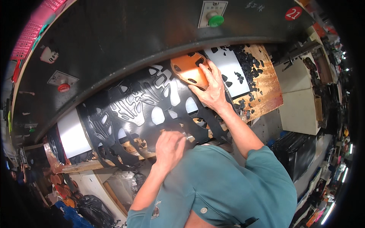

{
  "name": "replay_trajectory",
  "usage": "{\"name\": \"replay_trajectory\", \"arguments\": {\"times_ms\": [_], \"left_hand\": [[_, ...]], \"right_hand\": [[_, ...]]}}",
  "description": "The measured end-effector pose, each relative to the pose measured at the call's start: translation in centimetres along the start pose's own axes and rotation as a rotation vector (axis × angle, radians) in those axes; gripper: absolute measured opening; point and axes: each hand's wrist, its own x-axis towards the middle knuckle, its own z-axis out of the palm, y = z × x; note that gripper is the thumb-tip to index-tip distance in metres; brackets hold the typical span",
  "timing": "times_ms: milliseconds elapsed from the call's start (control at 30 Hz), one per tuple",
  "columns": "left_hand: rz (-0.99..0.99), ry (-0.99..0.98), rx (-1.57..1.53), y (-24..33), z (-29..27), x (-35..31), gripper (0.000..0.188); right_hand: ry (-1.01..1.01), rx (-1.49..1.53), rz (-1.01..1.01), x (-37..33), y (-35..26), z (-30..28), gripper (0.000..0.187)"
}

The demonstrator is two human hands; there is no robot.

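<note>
My right hand (213,89) grips an orange cutting die (192,67) with dark slots, thumb at its near edge and fingers over its top. The die rests on a black sheet (133,89) that has many cut-out openings. White board shows through the larger holes. Near the sheet's front edge, close to my body, my left hand (170,147) is curled with its fingers together. It is slightly blurred, and whatever it may hold is hidden.
A dark press head (133,34) with green and red buttons overhangs the work. Black offcuts (251,66) lie scattered over a white board (224,68) and worn wooden board (270,91) at right. Below left sits a black plastic bag (95,211). A pale cabinet (298,98) stands at right.
</note>
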Motion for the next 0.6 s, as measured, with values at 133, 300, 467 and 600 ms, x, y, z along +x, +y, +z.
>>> {"name": "replay_trajectory", "arguments": {"times_ms": [133,300,467,600], "left_hand": [[0.003,0.025,0.232,-1.4,2.5,-2.4,0.02],[0.015,0.044,0.292,-1.3,1.9,-2.6,0.017],[-0.002,0.111,0.307,-1.1,1.9,-2.2,0.014],[-0.042,0.124,0.315,-1.3,2.1,-2.1,0.018]], "right_hand": [[0.115,0.102,0.04,0.9,-1.8,-3.7,0.045],[0.279,0.222,-0.266,5.3,-4.4,-8.6,0.005],[0.157,0.187,-0.27,1.0,-3.5,-9.6,0.003],[0.08,0.162,0.186,-7.1,-0.9,-9.8,0.004]]}}
